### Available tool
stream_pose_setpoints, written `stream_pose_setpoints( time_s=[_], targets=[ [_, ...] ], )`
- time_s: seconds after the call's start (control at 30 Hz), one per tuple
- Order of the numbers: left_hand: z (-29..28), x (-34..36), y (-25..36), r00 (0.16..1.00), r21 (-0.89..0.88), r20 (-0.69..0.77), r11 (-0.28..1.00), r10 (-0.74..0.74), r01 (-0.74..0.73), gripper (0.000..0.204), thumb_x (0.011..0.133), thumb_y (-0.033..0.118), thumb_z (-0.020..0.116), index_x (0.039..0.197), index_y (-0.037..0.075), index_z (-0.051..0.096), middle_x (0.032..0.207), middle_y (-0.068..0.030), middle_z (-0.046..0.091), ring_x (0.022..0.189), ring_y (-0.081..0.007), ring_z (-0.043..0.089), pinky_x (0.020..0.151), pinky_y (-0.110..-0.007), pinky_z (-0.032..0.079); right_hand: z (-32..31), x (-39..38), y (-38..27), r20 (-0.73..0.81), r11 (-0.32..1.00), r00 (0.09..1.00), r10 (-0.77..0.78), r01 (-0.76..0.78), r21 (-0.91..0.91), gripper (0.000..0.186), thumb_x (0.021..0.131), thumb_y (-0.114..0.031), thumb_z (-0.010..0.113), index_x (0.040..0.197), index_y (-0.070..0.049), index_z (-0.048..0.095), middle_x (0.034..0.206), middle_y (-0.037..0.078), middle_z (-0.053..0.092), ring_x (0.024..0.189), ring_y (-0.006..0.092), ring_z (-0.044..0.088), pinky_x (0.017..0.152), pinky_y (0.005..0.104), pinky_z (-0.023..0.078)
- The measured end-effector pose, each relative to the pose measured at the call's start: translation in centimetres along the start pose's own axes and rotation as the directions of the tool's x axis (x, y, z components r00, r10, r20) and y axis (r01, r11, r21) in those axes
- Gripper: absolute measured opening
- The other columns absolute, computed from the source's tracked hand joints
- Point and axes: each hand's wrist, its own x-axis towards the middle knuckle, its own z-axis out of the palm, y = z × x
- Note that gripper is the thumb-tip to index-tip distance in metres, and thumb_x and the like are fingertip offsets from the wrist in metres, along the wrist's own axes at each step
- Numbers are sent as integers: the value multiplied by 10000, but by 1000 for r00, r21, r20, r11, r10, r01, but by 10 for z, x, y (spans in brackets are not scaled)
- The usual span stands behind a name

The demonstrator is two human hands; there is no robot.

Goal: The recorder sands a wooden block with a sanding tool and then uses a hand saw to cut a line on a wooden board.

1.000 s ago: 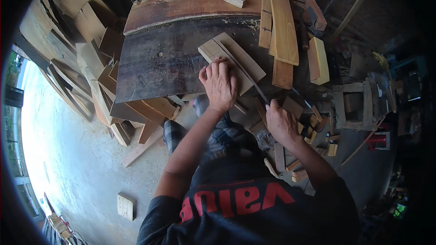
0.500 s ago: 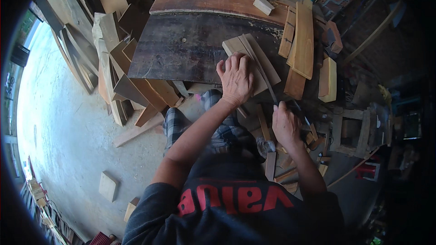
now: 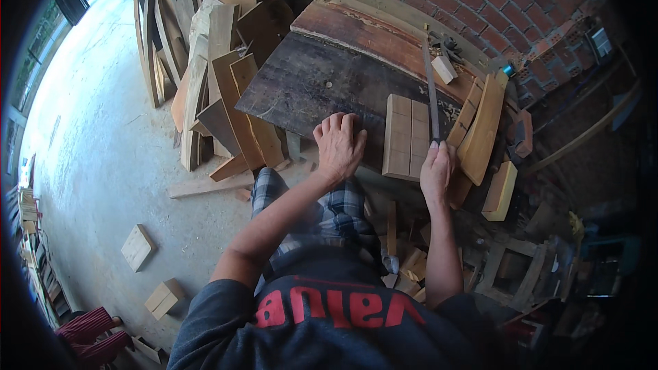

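Observation:
My right hand [image 3: 437, 168] grips the near end of a long narrow grey bar [image 3: 432, 92], perhaps a file. It points away from me across the bench, along the right side of a pale wooden block [image 3: 399, 136]. A dark line runs down the block's length; whether this is a groove or a joint between two pieces I cannot tell. Left of the block, my left hand [image 3: 338, 147] rests at the near edge of the dark workbench [image 3: 308, 85]. Its fingers are bent and slightly apart, thumb toward the block, holding nothing.
Curved wooden boards [image 3: 481, 130] lie at the bench's right side, with a yellowish block [image 3: 500, 192] nearby. A small pale block [image 3: 444, 68] sits farther back. Boards [image 3: 205, 68] lean left of the bench. Offcuts [image 3: 138, 247] lie on the floor; a brick wall [image 3: 480, 0] stands behind.
My left hand has let go of the wooden block and moved left to the bench edge. The grey bar has come off the block to its right side. The view has turned.

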Motion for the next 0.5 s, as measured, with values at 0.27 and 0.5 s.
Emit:
stream_pose_setpoints(
  time_s=[0.27, 0.5],
  targets=[
    [24, 33, 20, 996, -29, 89, 999, -17, 20, 607, 877, 323, 590, 1401, 99, 382, 1315, -182, 436, 1237, -351, 403, 1041, -481, 268, 59, 45, -18, 283, 957, 957, 63, -138, 256, 280, 1000, -212, 426, 932, 41, 523, 903, 266, 589, 851, 455, 570, 733, 509, 436],
    [-18, 70, -42, 974, 172, -143, 965, -176, 199, 643, 850, 308, 621, 1411, 88, 396, 1333, -216, 414, 1259, -368, 372, 1040, -483, 238, 129, 110, -95, 279, 883, 928, -248, 98, 459, 207, 983, -164, 468, 939, 28, 529, 897, 229, 608, 842, 405, 602, 729, 473, 483]
  ],
)
